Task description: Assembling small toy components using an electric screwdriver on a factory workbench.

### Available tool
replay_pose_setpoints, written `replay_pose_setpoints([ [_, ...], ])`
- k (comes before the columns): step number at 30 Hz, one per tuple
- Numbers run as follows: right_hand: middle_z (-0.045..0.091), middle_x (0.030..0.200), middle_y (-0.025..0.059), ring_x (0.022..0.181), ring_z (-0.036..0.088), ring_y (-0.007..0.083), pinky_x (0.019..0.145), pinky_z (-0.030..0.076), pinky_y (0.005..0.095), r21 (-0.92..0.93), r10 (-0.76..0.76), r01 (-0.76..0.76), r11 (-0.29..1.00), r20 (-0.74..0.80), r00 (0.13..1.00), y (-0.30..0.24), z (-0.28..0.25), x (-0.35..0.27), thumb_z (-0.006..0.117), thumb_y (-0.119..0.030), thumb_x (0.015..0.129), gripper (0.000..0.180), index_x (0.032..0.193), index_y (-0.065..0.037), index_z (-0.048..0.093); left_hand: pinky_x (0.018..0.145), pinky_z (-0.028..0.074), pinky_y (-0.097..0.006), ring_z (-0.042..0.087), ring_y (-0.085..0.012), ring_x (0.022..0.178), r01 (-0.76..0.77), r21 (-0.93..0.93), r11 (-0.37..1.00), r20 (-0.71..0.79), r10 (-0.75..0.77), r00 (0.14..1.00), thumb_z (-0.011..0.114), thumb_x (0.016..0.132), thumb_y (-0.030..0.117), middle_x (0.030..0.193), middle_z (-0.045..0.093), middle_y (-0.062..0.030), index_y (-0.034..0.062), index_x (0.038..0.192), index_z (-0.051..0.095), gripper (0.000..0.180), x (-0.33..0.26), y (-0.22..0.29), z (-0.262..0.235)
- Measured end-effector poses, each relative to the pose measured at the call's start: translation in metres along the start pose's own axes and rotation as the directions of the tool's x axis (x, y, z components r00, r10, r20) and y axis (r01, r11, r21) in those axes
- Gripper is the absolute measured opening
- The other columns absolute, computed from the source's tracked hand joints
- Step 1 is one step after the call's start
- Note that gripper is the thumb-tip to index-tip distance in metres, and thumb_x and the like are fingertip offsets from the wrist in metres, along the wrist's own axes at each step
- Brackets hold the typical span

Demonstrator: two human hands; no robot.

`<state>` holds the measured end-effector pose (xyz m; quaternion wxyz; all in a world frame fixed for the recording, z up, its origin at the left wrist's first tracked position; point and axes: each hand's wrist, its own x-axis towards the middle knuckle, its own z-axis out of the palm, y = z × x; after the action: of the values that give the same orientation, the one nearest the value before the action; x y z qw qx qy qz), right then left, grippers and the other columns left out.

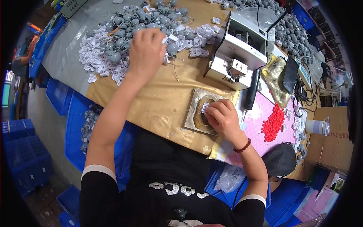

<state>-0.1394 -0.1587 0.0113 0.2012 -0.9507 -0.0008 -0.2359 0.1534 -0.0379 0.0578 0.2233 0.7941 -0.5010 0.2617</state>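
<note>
My left hand is at the edge of a heap of grey ball-shaped parts with thin wires. Its fingers are curled in and blurred a little; a white bit shows beside them, but what they grip is hidden. My right hand, with a dark red bead bracelet at the wrist, is over a square metal block with a rounded hollow. Thumb and fingers pinch a small white plastic piece above that hollow.
Loose white plastic pieces spread around the grey heap. A white and grey bench machine stands behind the block. A black-handled screwdriver and a pile of red caps are on the right. Blue bins stand below the table edge.
</note>
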Motion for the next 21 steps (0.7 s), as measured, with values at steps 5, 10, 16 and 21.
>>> replay_pose_setpoints([
  [5,0.064,0.105,0.012,0.093,0.062,0.0313,0.079,0.052,0.0398,0.177,0.135,-0.114,0.978,-0.114,0.984,-0.006,-0.015,0.007,0.078,-0.002,0.076,0.035,0.109,-0.004,0.066,0.093,0.047,-0.041,0.054,-0.0293,0.111,-0.011,0.135,0.991,0.042,0.006,0.999,0.076,0.079,0.014,0.108,0.064,-0.005,0.0116,0.102,0.071,0.023,0.01,-0.047,0.011],
  [10,0.065,0.106,0.0149,0.091,0.065,0.0272,0.077,0.054,0.0347,0.277,0.235,-0.182,0.943,-0.17,0.957,-0.003,-0.027,0.007,0.073,0.001,0.085,0.025,0.109,0.0,0.065,0.083,0.05,-0.039,0.062,-0.0257,0.093,0.059,-0.157,0.986,0.082,-0.047,0.996,0.069,0.09,0.015,0.09,0.069,-0.0051,0.0067,0.094,0.071,0.009,0.022,-0.049,0.001],
  [16,0.067,0.102,0.0128,0.083,0.065,0.0199,0.072,0.053,0.029,0.391,0.311,-0.219,0.894,-0.189,0.932,-0.006,-0.03,0.01,0.07,0.004,0.086,0.019,0.105,0.001,0.067,0.064,0.048,-0.034,0.063,-0.0178,0.069,0.319,-0.675,0.665,0.173,-0.278,0.945,0.063,0.095,0.016,0.079,0.069,-0.0081,0.0018,0.092,0.067,0.016,0.043,0.021,-0.045],
  [21,0.069,0.098,0.0121,0.083,0.065,0.0189,0.072,0.052,0.0289,0.446,0.328,-0.232,0.865,-0.151,0.932,-0.017,-0.034,0.018,0.069,0.004,0.087,0.013,0.1,0.001,0.069,0.061,0.047,-0.026,0.059,-0.0079,0.069,0.342,-0.556,0.757,0.42,-0.099,0.902,0.061,0.099,0.021,0.074,0.061,0.001,0.003,0.093,0.064,0.019,0.024,0.031,-0.026],
])
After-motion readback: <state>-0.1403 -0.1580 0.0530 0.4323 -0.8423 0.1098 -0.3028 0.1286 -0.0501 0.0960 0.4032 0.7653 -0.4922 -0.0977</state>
